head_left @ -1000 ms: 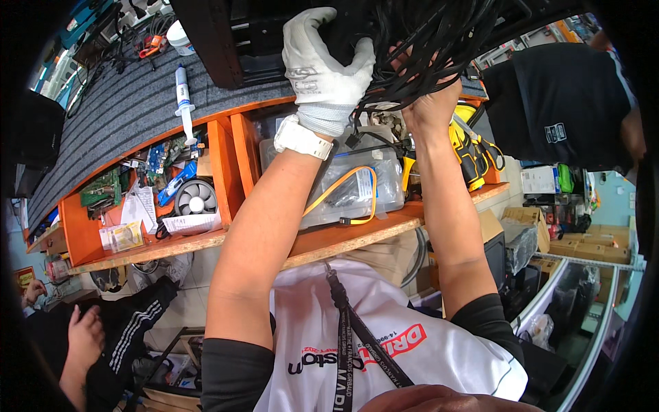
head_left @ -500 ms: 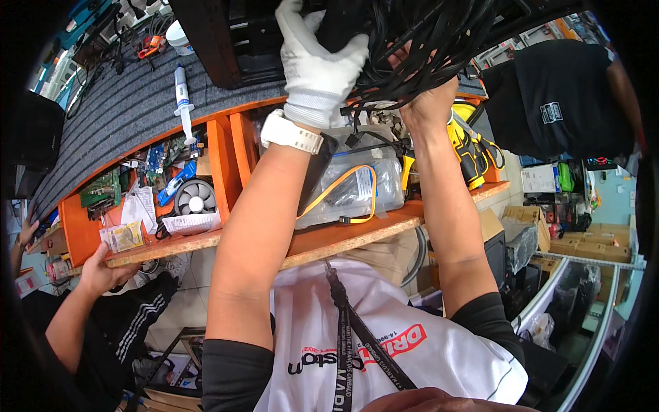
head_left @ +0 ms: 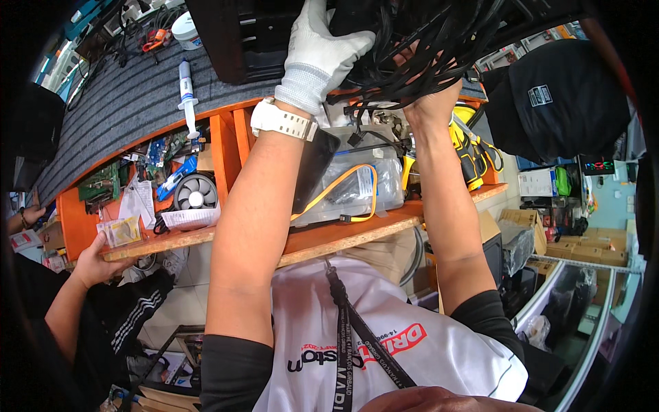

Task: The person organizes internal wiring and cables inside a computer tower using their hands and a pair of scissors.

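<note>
My left hand, in a white knitted glove, is at a black block that looks like a computer power supply. Its thumb lies along the block's near side; the other fingers are partly cut off by the upper edge. My bare right hand is closed round a thick bundle of black cables, its fingertips showing between the strands. Both hands are at the black metal computer case, which stands on the ribbed grey mat. Loose cable ends hang below the bundle.
Beneath the bench edge, an orange drawer holds a fan, circuit boards and a clear plastic box. A syringe lies on the mat. Another person's hand touches a small packet at left; a person in black is at right.
My left hand has shifted slightly up and left, and its fingers now run out of the picture. The right hand keeps hold of the cables. The person at right has moved slightly.
</note>
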The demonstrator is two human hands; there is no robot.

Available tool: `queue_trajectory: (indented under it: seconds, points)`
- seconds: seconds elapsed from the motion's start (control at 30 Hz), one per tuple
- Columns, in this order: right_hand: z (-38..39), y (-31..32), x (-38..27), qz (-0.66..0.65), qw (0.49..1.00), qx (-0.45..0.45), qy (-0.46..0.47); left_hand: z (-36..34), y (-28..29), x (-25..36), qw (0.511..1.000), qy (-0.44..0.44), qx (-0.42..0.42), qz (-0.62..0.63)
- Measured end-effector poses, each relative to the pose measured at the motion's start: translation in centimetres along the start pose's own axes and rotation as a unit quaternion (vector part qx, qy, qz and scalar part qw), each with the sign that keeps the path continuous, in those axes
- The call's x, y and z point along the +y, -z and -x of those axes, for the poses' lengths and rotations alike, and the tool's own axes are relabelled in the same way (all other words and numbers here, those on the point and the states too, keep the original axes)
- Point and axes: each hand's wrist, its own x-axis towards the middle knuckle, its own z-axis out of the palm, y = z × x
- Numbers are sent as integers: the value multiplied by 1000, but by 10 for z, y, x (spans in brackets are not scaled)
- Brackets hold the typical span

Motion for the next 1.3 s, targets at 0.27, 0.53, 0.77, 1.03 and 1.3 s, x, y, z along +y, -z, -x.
queue_trajectory:
  seconds: [0.27, 0.53, 0.77, 1.03, 1.3]
  points:
    - [-2, 2, -2, 21, 999, -21, 32, -4, -3, -1, 999, -7, -6, 52]
    - [-3, 1, 0, -36, 998, -58, 3, -4, -1, 6, 990, 12, -53, 130]
    - [-3, 1, -1, -2, 999, -26, 43, -6, -3, 15, 989, 53, -44, 130]
    - [-4, -8, -4, -15, 999, -27, 14, -8, -4, 7, 983, 30, -58, 173]
    - [3, -22, -3, 52, 998, -18, 34, 11, -11, -1, 975, -100, 141, -139]
